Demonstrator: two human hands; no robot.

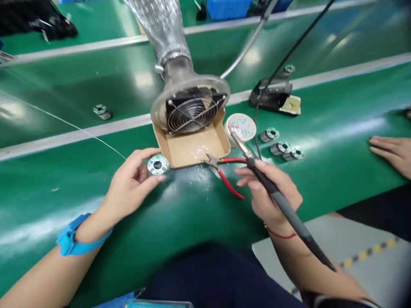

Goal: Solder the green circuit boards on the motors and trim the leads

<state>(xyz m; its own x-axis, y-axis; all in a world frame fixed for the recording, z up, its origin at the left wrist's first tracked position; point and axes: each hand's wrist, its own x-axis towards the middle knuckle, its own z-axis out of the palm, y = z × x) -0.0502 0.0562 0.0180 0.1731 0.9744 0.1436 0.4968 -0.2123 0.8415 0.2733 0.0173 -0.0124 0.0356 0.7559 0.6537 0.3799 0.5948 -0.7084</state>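
Between the thumb and fingers of my left hand (128,184) is a small motor stator with a round green circuit board (158,165) facing up. A thin solder wire (80,128) runs from the upper left to behind that hand. My right hand (272,192) grips a soldering iron (282,201) like a pen, its tip pointing up and left near a round tub (245,126). Just left of these fingers lie red-handled cutters (229,182), jaws apart, at the front edge of a cardboard tray (192,147).
A fume extractor with a fan grille (192,115) stands over the tray. Several stators (281,148) sit to the right, another stator (102,112) on the ledge at left. An iron stand (272,96) is behind them. Another person's hand (393,152) rests at far right.
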